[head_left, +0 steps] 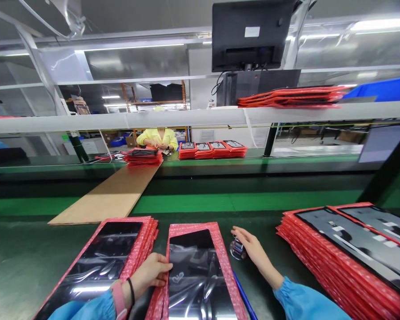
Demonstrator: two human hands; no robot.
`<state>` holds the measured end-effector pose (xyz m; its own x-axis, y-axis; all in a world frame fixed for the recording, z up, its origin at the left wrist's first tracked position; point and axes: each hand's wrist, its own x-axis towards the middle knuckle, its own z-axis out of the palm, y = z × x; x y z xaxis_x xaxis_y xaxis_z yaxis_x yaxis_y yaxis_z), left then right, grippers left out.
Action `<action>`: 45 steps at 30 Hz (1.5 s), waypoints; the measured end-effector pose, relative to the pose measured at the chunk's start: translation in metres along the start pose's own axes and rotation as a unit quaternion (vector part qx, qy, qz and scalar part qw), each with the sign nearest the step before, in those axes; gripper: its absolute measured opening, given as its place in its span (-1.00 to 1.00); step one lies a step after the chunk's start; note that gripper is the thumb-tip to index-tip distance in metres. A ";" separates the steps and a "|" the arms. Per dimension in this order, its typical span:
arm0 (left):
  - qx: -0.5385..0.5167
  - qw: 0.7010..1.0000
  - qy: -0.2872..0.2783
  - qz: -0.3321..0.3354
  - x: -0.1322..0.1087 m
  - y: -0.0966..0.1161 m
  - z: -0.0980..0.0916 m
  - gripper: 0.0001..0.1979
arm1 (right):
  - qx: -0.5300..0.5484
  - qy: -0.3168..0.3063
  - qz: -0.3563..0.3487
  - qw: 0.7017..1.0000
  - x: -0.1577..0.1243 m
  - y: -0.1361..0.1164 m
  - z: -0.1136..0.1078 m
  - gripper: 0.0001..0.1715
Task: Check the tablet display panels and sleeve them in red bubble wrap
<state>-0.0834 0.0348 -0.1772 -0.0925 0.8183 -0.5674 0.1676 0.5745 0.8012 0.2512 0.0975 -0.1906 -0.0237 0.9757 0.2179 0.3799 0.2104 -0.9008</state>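
Note:
In the head view a black glass screen panel (196, 271) under clear film lies on a red bubble-wrap bag (220, 240) atop a small stack. My left hand (153, 271) pinches the panel's left edge, thumb on top and fingers lower down. Right of the stack, my right hand (251, 249) curls around a small round clear object (237, 250) with a dark middle; its kind is unclear and the thumb is hidden. A blue pen-like stick (243, 295) lies beside the bag, below that hand.
Left stands a stack of bagged black panels (103, 253); right, a tall stack of red bags with grey-backed panels (340, 258). A wooden board (110, 195) bridges toward the far bench, where a person in yellow (158, 138) works. A shelf rail (186, 118) crosses above, carrying a monitor (250, 35).

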 end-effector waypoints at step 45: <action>-0.106 0.954 0.200 0.197 -0.042 0.030 -0.214 -0.42 | 0.161 -0.155 0.176 0.959 -0.057 -0.038 0.040 -0.79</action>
<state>-0.2843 0.0224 -0.0884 -0.4379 0.8896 -0.1300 0.0690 0.1774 0.9817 0.2017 0.0363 -0.1840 -0.2385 0.9509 -0.1971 0.1100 -0.1752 -0.9784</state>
